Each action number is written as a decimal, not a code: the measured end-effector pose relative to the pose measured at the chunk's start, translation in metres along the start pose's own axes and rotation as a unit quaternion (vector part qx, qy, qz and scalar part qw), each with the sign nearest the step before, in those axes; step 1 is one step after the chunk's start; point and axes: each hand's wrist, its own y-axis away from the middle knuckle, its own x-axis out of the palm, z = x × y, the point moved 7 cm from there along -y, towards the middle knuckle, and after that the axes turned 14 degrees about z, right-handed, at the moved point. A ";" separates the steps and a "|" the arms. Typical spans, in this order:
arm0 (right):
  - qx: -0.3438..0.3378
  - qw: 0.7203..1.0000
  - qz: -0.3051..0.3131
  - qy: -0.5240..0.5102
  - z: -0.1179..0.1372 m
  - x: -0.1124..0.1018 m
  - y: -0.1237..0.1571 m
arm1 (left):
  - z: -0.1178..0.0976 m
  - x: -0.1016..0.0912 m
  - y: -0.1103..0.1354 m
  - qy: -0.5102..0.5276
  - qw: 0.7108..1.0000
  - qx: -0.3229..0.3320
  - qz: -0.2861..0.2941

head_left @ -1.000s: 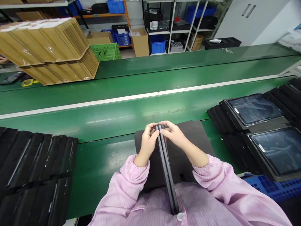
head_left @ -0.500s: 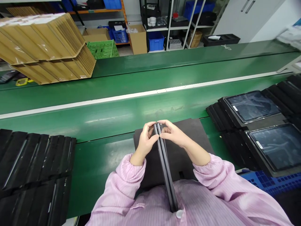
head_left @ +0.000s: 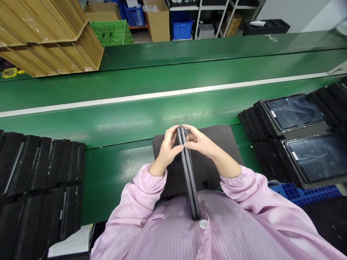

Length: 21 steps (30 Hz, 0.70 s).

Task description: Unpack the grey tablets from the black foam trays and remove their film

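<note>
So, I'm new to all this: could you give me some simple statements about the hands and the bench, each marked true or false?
1. The left hand and right hand hold two slim dark slabs. True.
2. Both hands wear gloves. False: they are bare.
3. Two dark-screened devices lie screen up on the right. True.
4. The slabs lie flat. False: they are held on edge.
5. A green crate shows beyond the bench. True.
6. The sleeves are yellow. False: the sleeves are pink.
</note>
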 end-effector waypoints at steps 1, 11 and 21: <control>0.003 1.000 0.000 0.005 0.000 0.000 0.000 | 0.000 0.001 0.000 0.000 1.000 0.002 -0.001; -0.135 0.973 -0.100 0.158 -0.004 0.018 0.031 | 0.006 0.021 0.034 -0.115 0.988 0.009 -0.105; -0.239 0.938 -0.198 0.152 0.000 0.062 0.079 | -0.036 0.077 0.078 -0.302 0.935 0.125 -0.137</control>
